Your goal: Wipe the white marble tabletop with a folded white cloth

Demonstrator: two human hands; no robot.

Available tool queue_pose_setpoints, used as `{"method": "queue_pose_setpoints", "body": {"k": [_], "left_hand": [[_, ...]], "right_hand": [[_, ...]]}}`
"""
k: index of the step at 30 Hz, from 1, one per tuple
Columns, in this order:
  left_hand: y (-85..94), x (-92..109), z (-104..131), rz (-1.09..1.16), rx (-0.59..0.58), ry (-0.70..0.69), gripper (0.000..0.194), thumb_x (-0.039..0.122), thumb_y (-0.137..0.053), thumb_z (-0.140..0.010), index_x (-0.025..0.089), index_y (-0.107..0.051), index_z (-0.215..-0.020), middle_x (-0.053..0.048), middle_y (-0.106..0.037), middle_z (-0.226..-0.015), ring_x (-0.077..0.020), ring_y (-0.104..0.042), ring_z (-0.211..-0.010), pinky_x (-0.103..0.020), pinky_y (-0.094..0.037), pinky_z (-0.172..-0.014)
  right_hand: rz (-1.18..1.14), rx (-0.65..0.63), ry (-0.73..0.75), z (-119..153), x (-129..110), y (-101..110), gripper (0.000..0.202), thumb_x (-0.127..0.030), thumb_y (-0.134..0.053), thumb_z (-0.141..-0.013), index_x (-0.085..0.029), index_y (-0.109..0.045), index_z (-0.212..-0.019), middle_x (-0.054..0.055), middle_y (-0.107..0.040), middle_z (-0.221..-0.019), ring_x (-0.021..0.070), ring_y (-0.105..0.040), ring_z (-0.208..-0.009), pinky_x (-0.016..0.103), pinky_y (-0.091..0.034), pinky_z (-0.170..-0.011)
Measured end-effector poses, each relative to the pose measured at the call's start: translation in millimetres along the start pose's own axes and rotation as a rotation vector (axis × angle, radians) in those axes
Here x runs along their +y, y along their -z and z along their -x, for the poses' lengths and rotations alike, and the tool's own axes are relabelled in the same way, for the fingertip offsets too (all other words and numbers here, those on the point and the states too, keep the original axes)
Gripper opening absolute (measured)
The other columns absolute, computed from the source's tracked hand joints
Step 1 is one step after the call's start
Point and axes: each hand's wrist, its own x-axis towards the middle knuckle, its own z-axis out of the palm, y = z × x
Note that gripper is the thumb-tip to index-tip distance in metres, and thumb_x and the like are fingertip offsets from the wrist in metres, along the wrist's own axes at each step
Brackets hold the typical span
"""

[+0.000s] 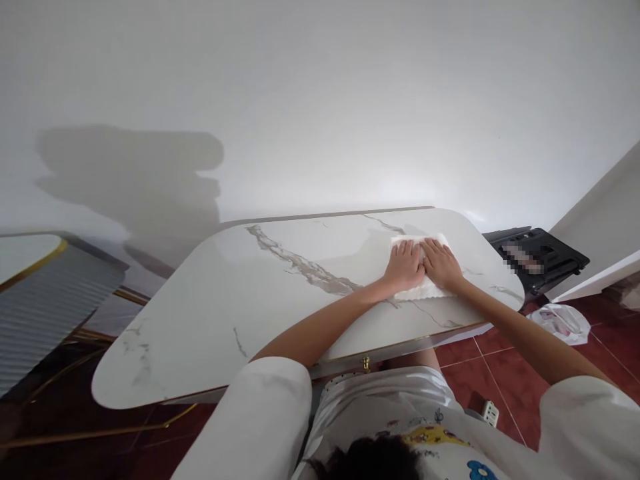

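Observation:
A white cloth (420, 291) lies spread on the right part of a white marble-patterned table (215, 293) with grey-brown veins. Both hands rest side by side on the cloth, touching each other near the thumbs. My left hand (404, 265) presses flat on its left half, fingers extended forward. On the right half, my right hand (442, 265) lies flat too, its fingers stretched out. The cloth's edges show around the hands, and what lies under it is hidden.
A pale wall (320, 120) stands behind the table. At the right are a black case (555, 257), a clear plastic bag (563, 323) and a power strip (491, 413) on the red tiled floor. Another gold-edged table (30, 257) stands at the left.

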Motion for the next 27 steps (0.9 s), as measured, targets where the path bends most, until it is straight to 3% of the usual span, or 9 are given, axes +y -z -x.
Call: {"method": "queue_pose_setpoints", "body": {"k": [8,17,22,27], "left_hand": [[-8.3,-54.1,-63.9,0.065,-0.01,0.025,0.049,0.029,-0.034,-0.089,0.011,-0.037,-0.134,-0.013,-0.033,-0.146,-0.0254,-0.024,-0.137,-0.041,-0.018,-0.112],[-15.9,-100.5,-120.2,0.081,0.013,0.014,0.047,0.027,-0.036,-0.087,0.013,-0.038,-0.132,-0.012,-0.036,-0.144,-0.0252,-0.027,-0.135,-0.043,-0.019,-0.112],[-17.3,-136.9,-134.1,0.079,0.05,-0.054,0.043,0.027,-0.035,-0.088,0.013,-0.042,-0.128,-0.012,-0.045,-0.136,-0.0237,-0.036,-0.129,-0.042,-0.025,-0.109],[-15.6,-169.6,-130.1,0.084,0.06,-0.087,0.044,0.025,-0.034,-0.088,0.012,-0.04,-0.13,-0.013,-0.047,-0.135,-0.0221,-0.039,-0.127,-0.039,-0.027,-0.108]], "right_hand": [[-0.028,-0.036,-0.027,-79.2,9.7,-21.1,0.05,-0.022,-0.024,-0.091,-0.012,-0.039,-0.137,0.01,-0.039,-0.145,0.0235,-0.031,-0.134,0.039,-0.028,-0.106],[-0.089,-0.002,-0.041,-148.3,19.3,-44.7,0.048,-0.021,-0.027,-0.09,-0.012,-0.043,-0.134,0.012,-0.041,-0.143,0.0246,-0.033,-0.132,0.039,-0.027,-0.104],[-0.064,0.057,-0.028,-176.6,5.4,-57.2,0.047,-0.021,-0.029,-0.089,-0.011,-0.046,-0.131,0.014,-0.047,-0.138,0.0256,-0.038,-0.128,0.04,-0.029,-0.102],[-0.057,0.122,-0.019,-189.9,-20.5,-64.9,0.041,-0.022,-0.031,-0.089,-0.01,-0.052,-0.122,0.016,-0.052,-0.131,0.0286,-0.042,-0.123,0.042,-0.03,-0.099]]}}
